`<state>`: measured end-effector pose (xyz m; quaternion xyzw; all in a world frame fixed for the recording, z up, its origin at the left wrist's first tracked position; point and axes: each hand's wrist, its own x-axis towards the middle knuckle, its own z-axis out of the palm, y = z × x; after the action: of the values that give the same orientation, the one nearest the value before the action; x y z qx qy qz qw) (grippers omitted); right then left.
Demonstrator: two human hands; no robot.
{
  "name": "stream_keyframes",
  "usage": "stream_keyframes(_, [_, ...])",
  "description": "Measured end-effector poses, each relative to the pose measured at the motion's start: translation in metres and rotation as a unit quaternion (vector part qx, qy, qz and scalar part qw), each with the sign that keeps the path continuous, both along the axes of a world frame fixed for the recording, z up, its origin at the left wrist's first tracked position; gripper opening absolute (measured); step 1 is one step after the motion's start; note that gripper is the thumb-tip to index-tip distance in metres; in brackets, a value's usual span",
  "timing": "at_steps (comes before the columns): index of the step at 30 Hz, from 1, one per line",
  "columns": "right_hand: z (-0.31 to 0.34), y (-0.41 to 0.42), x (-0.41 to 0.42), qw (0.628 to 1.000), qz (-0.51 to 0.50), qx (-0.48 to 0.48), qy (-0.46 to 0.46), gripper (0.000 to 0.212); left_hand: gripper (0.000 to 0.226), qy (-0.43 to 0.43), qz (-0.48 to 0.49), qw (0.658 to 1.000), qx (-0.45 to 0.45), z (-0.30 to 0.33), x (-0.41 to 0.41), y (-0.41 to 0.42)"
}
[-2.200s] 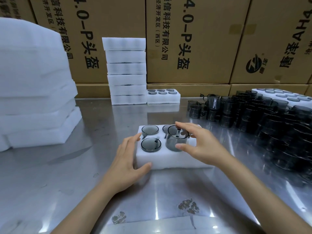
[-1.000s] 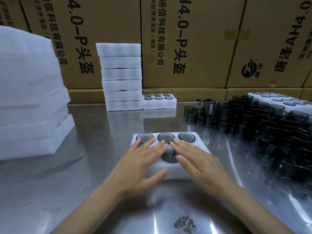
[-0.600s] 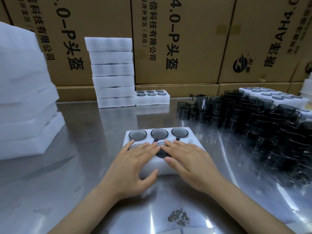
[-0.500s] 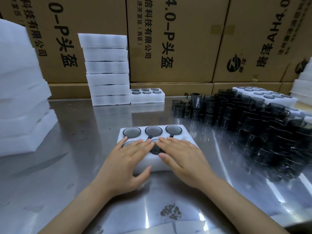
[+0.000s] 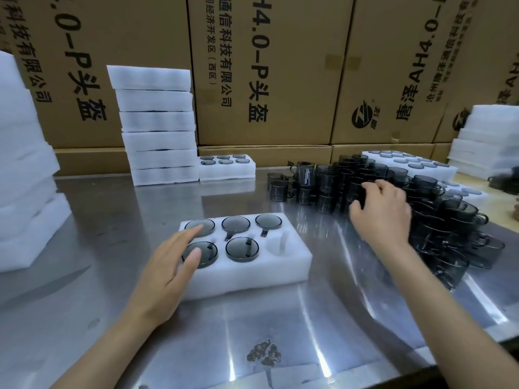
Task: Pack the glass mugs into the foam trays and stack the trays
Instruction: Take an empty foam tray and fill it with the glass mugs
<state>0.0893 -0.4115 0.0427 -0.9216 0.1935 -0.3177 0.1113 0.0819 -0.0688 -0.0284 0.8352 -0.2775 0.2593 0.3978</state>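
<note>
The foam tray (image 5: pixel 247 265), mid-table with one near-right pocket empty, lies under the flat, spread left hand (image 5: pixel 168 276), while the right hand (image 5: pixel 384 211) curls into the glass mugs (image 5: pixel 421 209) massed toward the table's right edge — whether it grips one I cannot tell — smooth, brittle pieces best taken round the body.

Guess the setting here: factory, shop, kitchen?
Likely a factory packing station: a steel table, a big pile of loose glass mugs, stacked foam trays, and shipping cartons behind.
</note>
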Motion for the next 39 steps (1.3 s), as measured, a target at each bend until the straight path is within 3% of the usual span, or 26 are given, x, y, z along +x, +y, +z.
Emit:
stream_keyframes(7, [0.017, -0.038, 0.024, 0.974, -0.111, -0.045, 0.194, 0.034, 0.036, 0.020, 0.007, 1.000, 0.004, -0.001, 0.001, 0.000])
stream_keyframes(13, [0.009, -0.045, 0.033, 0.982, -0.092, -0.084, 0.143, 0.035, 0.037, 0.040, 0.020, 0.999, 0.007, -0.002, 0.002, 0.000])
stream_keyframes(18, [0.018, -0.022, 0.019, 0.995, 0.008, -0.093, 0.034, 0.044, 0.038, 0.046, 0.023, 0.999, 0.005, -0.001, 0.001, -0.001])
stream_keyframes(21, [0.020, 0.003, 0.006, 0.989, 0.141, -0.023, -0.033, 0.041, 0.041, 0.045, 0.021, 0.999, 0.007, -0.001, 0.002, -0.002])
stream_keyframes(25, [0.017, 0.040, -0.007, 0.919, 0.341, 0.195, -0.018, 0.033, 0.047, 0.047, 0.023, 0.999, 0.008, -0.001, 0.002, -0.001])
stream_keyframes(27, [0.014, 0.054, -0.011, 0.886, 0.391, 0.250, -0.012, 0.033, 0.045, 0.053, 0.019, 0.998, 0.009, -0.001, 0.002, -0.001])
stream_keyframes(31, [0.008, 0.069, -0.013, 0.864, 0.434, 0.255, 0.000, 0.037, 0.042, 0.051, 0.022, 0.998, 0.009, -0.001, 0.003, -0.001])
stream_keyframes(39, [0.003, 0.064, -0.021, 0.871, 0.466, 0.148, 0.041, 0.032, 0.041, 0.046, 0.033, 0.998, 0.024, 0.003, 0.000, 0.000])
